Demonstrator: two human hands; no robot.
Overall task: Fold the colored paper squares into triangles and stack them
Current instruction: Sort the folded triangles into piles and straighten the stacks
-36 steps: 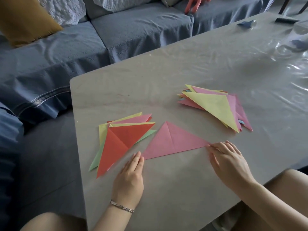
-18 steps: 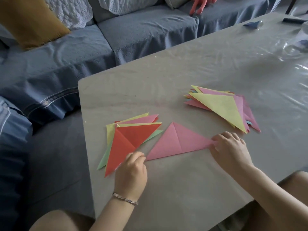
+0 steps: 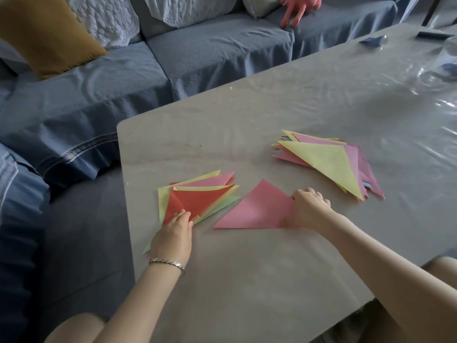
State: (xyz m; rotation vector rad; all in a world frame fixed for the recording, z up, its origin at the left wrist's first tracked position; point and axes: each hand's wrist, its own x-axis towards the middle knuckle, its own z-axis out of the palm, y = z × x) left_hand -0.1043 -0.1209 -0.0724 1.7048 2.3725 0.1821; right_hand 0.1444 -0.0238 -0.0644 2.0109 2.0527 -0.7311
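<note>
A folded pink triangle lies flat near the middle of the grey table. My right hand is closed over its right corner, hiding that tip. To its left sits a fanned stack of triangles with a red one on top and yellow, pink and green edges showing. My left hand, with a bracelet on the wrist, has its fingers curled onto the stack's near corner. A second stack, topped by a yellow triangle over pink ones, lies farther right, apart from both hands.
A blue sofa runs along the table's far and left sides, with a mustard cushion and a pink toy. Small blue and dark objects sit at the far right corner. Wrinkled clear plastic covers the table there.
My left hand moved from the pink triangle's left tip onto the red-topped stack. My right hand closed on the pink triangle's right corner, and the triangle's lower edge now lies more level.
</note>
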